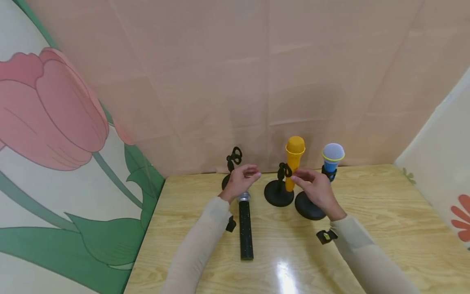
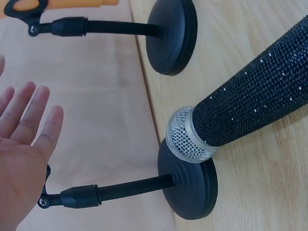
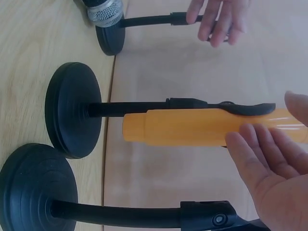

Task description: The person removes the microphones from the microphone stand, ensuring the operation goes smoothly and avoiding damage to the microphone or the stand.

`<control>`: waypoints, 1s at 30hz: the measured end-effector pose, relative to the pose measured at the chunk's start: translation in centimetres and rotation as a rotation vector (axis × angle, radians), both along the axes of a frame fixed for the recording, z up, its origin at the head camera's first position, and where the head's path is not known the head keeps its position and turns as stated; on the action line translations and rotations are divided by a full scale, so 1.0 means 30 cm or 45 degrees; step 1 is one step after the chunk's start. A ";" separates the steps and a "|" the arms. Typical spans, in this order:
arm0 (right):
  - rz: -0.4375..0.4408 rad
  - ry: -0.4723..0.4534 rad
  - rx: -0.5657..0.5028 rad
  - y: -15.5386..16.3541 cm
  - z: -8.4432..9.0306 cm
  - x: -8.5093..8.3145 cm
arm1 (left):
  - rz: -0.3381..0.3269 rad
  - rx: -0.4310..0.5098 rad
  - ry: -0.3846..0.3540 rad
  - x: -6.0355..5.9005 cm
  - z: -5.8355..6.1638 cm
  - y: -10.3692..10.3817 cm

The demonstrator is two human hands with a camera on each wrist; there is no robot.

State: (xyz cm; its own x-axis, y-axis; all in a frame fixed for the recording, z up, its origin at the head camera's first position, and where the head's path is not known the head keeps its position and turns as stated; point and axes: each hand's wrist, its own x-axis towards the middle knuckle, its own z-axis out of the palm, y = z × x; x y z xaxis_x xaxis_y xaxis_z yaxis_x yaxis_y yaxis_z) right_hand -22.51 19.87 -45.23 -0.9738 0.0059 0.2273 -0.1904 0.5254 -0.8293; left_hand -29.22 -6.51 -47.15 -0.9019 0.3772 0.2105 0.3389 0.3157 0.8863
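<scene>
1 orange microphone (image 1: 292,163), clipped in 1 black stand (image 1: 274,196), was seen at 11 o'clock from the right hand (image 1: 318,191), whose nearly straight fingers were set against it, unclosed. The left hand (image 1: 239,181) was held empty, fingers loosely extended; 1 black microphone (image 1: 246,230) was shown at 6 o'clock.

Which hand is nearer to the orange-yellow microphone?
Right. The right hand is right at the orange-yellow microphone, perhaps touching it; the left hand is clearly apart, to its left, near the leftmost microphone stand.
</scene>
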 end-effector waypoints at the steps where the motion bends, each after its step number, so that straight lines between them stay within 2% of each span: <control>1: -0.009 0.007 -0.004 0.002 0.000 -0.001 | 0.001 0.004 0.000 0.002 0.003 0.002; 11: -0.034 -0.037 -0.033 0.011 0.003 -0.020 | -0.016 0.038 -0.025 0.007 0.014 0.034; 21: -0.053 -0.030 -0.094 -0.013 -0.004 -0.060 | -0.009 -0.023 -0.038 0.019 0.032 0.046; 30: -0.066 -0.046 -0.088 -0.022 -0.011 -0.084 | -0.009 -0.041 -0.086 0.020 0.023 0.046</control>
State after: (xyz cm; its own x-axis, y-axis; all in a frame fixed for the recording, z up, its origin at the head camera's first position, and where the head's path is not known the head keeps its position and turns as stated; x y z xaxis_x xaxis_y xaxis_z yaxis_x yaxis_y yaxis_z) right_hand -25.02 19.20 -45.57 -0.9793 0.0710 0.1897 -0.1340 0.4751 -0.8697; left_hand -28.61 -5.12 -46.45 -0.9109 0.3893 0.1369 0.2809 0.3419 0.8968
